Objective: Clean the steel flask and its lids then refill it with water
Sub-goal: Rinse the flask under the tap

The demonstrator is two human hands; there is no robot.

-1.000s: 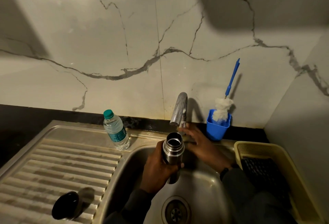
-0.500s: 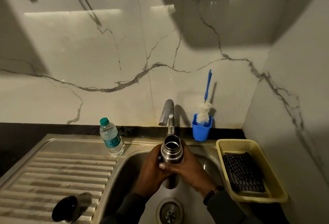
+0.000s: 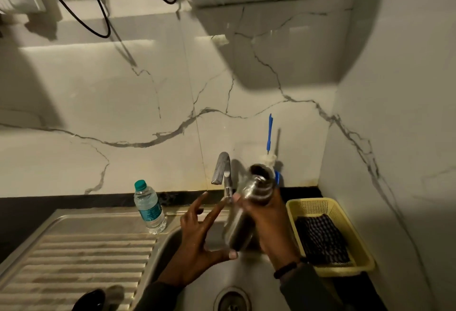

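The steel flask [image 3: 240, 224] is open-mouthed, blurred and tilted with its mouth up to the right, above the sink [image 3: 246, 273]. My right hand [image 3: 267, 221] grips its upper body from the right. My left hand [image 3: 199, 236] is off the flask, fingers spread, thumb near the flask's base. The tap [image 3: 223, 172] stands just behind the hands. A dark lid [image 3: 90, 299] lies on the draining board [image 3: 86, 249] at the lower left.
A small plastic water bottle [image 3: 149, 205] with a green cap stands at the sink's back left corner. A blue bottle brush [image 3: 269, 138] sits behind the flask. A yellow basket [image 3: 328, 234] holding a dark cloth is at the right. Cables hang overhead.
The left hand has let go of the flask and spread open. The right hand has raised and tilted the flask to the right of the tap. The camera has tipped upward.
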